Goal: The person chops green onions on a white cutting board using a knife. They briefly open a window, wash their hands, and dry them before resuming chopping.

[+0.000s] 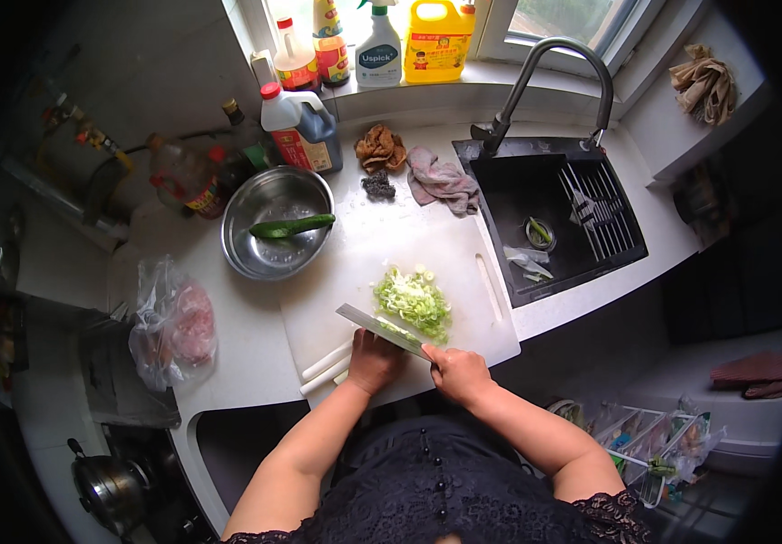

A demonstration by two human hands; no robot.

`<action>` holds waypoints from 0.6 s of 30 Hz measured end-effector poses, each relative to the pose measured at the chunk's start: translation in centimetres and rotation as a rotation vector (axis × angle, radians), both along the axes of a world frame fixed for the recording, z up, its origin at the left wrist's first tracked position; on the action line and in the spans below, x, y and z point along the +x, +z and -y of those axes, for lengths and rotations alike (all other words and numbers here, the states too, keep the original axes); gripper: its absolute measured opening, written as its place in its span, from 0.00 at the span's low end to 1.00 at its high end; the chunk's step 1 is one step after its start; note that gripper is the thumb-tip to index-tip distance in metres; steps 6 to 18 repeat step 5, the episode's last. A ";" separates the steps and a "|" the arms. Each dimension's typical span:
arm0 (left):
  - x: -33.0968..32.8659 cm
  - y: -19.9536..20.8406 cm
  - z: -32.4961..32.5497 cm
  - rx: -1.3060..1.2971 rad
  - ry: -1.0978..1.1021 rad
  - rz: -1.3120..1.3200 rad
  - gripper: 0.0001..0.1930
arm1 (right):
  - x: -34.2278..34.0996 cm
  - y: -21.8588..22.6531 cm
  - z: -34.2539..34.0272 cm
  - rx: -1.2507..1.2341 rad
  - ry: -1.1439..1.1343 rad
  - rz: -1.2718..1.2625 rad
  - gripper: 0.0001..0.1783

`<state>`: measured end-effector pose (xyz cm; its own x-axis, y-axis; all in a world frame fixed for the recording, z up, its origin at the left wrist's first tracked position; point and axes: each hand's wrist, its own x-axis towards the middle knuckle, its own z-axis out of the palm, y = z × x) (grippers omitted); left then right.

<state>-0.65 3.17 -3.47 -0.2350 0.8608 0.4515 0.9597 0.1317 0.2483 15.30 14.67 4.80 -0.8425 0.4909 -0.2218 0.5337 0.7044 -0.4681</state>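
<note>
A pale cutting board lies on the counter near me. My right hand is closed round the handle of a kitchen knife, whose wide blade slants up to the left. Just behind the blade, my left hand is curled over scallion stalks and presses them on the board. The white scallion ends stick out to its left, toward the board's near edge. Beyond the blade sits a loose heap of chopped scallions, pale green and white. My left fingertips are hidden behind the knife and hand.
Behind the board at left stands a steel bowl holding a green cucumber. A bagged piece of pink meat lies far left. A black sink is at right; a cloth and a blue jug stand behind.
</note>
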 end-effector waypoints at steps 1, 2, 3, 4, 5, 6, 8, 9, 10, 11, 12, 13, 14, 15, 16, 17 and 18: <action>-0.1 -0.3 0.0 -0.006 -0.008 -0.004 0.23 | 0.0 -0.1 -0.1 0.002 0.001 0.002 0.18; -0.1 -0.6 0.0 -0.013 -0.017 -0.008 0.24 | 0.1 -0.1 -0.2 0.005 0.002 0.004 0.19; -0.2 -0.9 0.0 -0.019 -0.025 -0.012 0.24 | 0.1 -0.1 -0.3 0.013 0.013 0.019 0.19; -0.2 -1.1 0.0 -0.017 -0.030 -0.014 0.25 | 0.1 -0.1 -0.2 0.018 0.024 0.036 0.20; -0.3 -1.3 0.0 -0.014 -0.035 -0.016 0.26 | 0.2 0.0 -0.2 0.024 0.034 0.053 0.21; -0.3 -1.3 0.0 -0.014 -0.035 -0.016 0.26 | 0.2 0.0 -0.2 0.024 0.034 0.053 0.21; -0.3 -1.3 0.0 -0.014 -0.035 -0.016 0.26 | 0.2 0.0 -0.2 0.024 0.034 0.053 0.21; -0.3 -1.3 0.0 -0.014 -0.035 -0.016 0.26 | 0.2 0.0 -0.2 0.024 0.034 0.053 0.21; -0.3 -1.3 0.0 -0.014 -0.035 -0.016 0.26 | 0.2 0.0 -0.2 0.024 0.034 0.053 0.21; -0.3 -1.3 0.0 -0.014 -0.035 -0.016 0.26 | 0.2 0.0 -0.2 0.024 0.034 0.053 0.21; -0.3 -1.3 0.0 -0.014 -0.035 -0.016 0.26 | 0.2 0.0 -0.2 0.024 0.034 0.053 0.21; -0.3 -1.3 0.0 -0.014 -0.035 -0.016 0.26 | 0.2 0.0 -0.2 0.024 0.034 0.053 0.21; -0.3 -1.3 0.0 -0.014 -0.035 -0.016 0.26 | 0.2 0.0 -0.2 0.024 0.034 0.053 0.21; -0.3 -1.3 0.0 -0.014 -0.035 -0.016 0.26 | 0.2 0.0 -0.2 0.024 0.034 0.053 0.21; -0.3 -1.3 0.0 -0.014 -0.035 -0.016 0.26 | 0.2 0.0 -0.2 0.024 0.034 0.053 0.21; -0.3 -1.3 0.0 -0.014 -0.035 -0.016 0.26 | 0.2 0.0 -0.2 0.024 0.034 0.053 0.21; -0.3 -1.3 0.0 -0.014 -0.035 -0.016 0.26 | 0.2 0.0 -0.2 0.024 0.034 0.053 0.21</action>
